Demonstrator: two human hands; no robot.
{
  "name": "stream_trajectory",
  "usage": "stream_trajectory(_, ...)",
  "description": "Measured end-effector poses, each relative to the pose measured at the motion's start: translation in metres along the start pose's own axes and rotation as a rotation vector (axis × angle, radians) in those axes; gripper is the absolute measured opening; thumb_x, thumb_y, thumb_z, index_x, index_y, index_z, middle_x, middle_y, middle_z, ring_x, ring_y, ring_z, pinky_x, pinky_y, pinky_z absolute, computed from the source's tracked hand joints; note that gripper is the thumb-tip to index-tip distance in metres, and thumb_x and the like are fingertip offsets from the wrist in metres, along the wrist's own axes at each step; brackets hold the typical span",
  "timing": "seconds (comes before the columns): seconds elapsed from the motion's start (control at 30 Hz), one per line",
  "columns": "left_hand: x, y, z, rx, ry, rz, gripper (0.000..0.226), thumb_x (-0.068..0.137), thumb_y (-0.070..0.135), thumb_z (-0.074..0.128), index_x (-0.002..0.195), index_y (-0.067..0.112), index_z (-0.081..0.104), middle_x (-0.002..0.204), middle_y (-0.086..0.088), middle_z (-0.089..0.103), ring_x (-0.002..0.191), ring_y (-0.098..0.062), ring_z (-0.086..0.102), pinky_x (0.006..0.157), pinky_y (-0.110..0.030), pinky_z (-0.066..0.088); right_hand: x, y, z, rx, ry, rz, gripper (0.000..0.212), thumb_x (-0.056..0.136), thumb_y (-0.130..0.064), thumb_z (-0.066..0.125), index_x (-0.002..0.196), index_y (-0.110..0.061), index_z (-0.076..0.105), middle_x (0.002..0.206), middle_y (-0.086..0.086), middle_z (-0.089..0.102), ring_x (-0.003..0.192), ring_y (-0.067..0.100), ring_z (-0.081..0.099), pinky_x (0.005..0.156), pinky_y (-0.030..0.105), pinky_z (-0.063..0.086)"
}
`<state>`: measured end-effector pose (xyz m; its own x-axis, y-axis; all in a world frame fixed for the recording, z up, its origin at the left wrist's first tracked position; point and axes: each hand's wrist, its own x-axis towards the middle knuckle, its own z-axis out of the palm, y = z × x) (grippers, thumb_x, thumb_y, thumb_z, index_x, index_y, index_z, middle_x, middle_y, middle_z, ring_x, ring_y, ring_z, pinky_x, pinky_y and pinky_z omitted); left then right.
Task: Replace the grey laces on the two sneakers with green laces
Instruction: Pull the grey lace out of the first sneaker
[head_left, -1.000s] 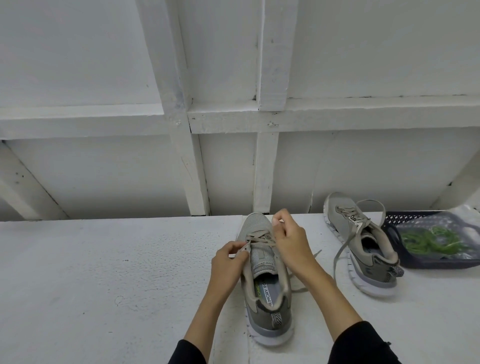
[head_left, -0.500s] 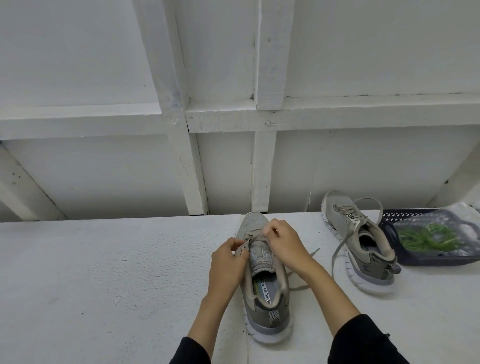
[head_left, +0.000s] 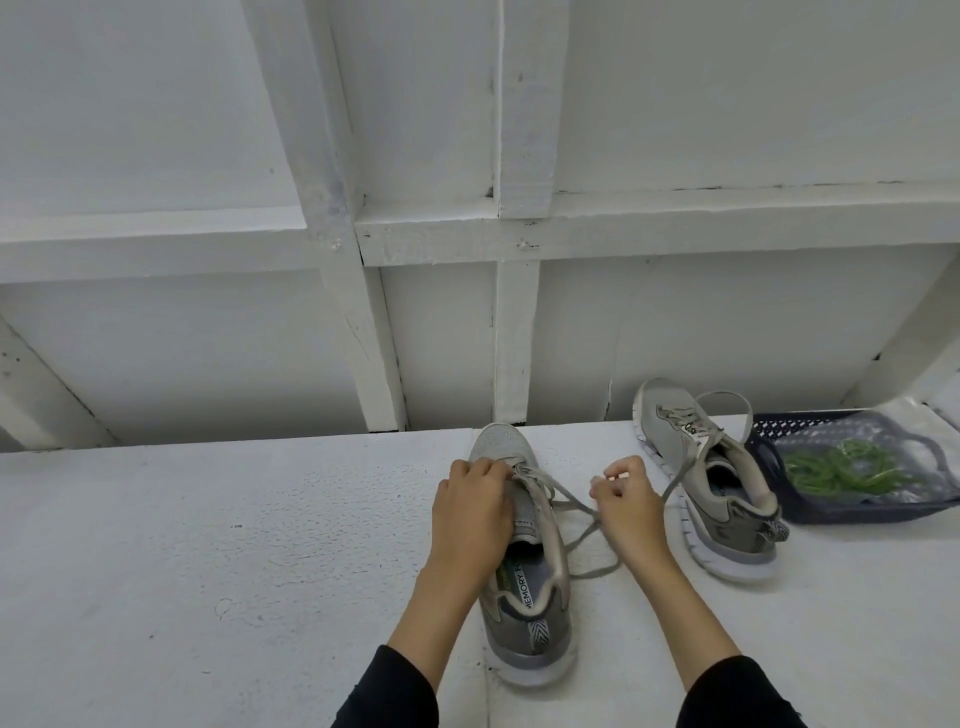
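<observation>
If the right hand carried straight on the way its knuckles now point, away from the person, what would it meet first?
Probably nothing on the table: the right hand points between the two sneakers, so the white wall behind the table looks first, though depth is unclear.

Near sneaker (head_left: 524, 582): grey mesh upper, white sole, heel set towards the viewer, toe pointed far; placed upright at centre of the white surface. Its grey lace (head_left: 576, 506) is partly loosened, one strand drawn out to the right.

Far sneaker (head_left: 709, 478): same model, set upright to the right, toe angled far-left; grey lace (head_left: 685, 462) untied and trailing.

Green laces (head_left: 836, 467): bundled loosely, held in a dark basket (head_left: 852, 506) at far right.
</observation>
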<state>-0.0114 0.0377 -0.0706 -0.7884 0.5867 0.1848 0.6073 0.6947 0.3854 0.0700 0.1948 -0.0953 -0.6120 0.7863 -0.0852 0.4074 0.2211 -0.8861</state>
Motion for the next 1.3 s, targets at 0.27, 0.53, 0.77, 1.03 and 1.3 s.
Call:
stream_trajectory(0.27,0.011,-0.001,0.0,0.028,-0.092,-0.034,0.03,0.1,0.028,0.042,0.126,0.024,0.056,0.127,0.005,0.059,0.118,-0.023,0.042,0.095,-0.036,0.033,-0.023,-0.017,0.015,-0.126,-0.015,-0.342,0.01,0.088,-0.01,0.058,0.088,-0.019,0.061,0.1,-0.004,0.056,0.094,0.013,0.053,0.078,0.023,0.04)
stream_trajectory(0.53,0.017,0.0,-0.001,0.036,-0.175,-0.052,0.023,0.101,0.026,0.04,0.115,0.018,0.056,0.124,0.0,0.052,0.116,-0.026,0.038,0.093,-0.037,0.034,-0.039,-0.017,0.022,0.02,-0.141,-0.307,0.026,0.087,-0.043,0.064,0.075,-0.02,0.059,0.072,-0.006,0.063,0.073,0.009,0.059,0.065,0.019,0.048)
stream_trajectory(0.77,0.017,-0.007,0.008,-0.579,-0.07,-0.271,0.017,0.096,0.016,0.048,0.084,0.023,0.057,0.099,0.002,0.055,0.104,-0.021,0.047,0.086,-0.032,0.039,-0.04,-0.018,0.02,-0.042,-0.081,-0.231,0.029,0.092,-0.034,0.058,0.068,-0.018,0.055,0.066,-0.004,0.059,0.066,0.01,0.052,0.056,0.013,0.036)
stream_trajectory(1.03,0.015,-0.021,-0.01,-1.031,0.024,-0.537,0.02,0.097,0.017,0.048,0.081,0.015,0.06,0.086,-0.001,0.06,0.078,-0.013,0.053,0.069,-0.027,0.041,-0.034,-0.019,0.028,0.063,-0.115,-0.031,0.019,0.095,-0.025,0.051,0.084,-0.011,0.057,0.074,-0.002,0.061,0.073,0.015,0.055,0.062,0.025,0.039)
stream_trajectory(1.3,0.02,-0.014,-0.019,-1.126,0.01,-0.379,0.03,0.098,0.023,0.05,0.072,0.016,0.063,0.078,0.007,0.067,0.085,-0.01,0.061,0.08,-0.026,0.044,-0.024,-0.012,0.029,0.136,-0.142,0.09,0.041,0.095,-0.023,0.053,0.058,-0.017,0.034,0.053,0.0,0.033,0.056,0.014,0.03,0.053,0.03,0.021)
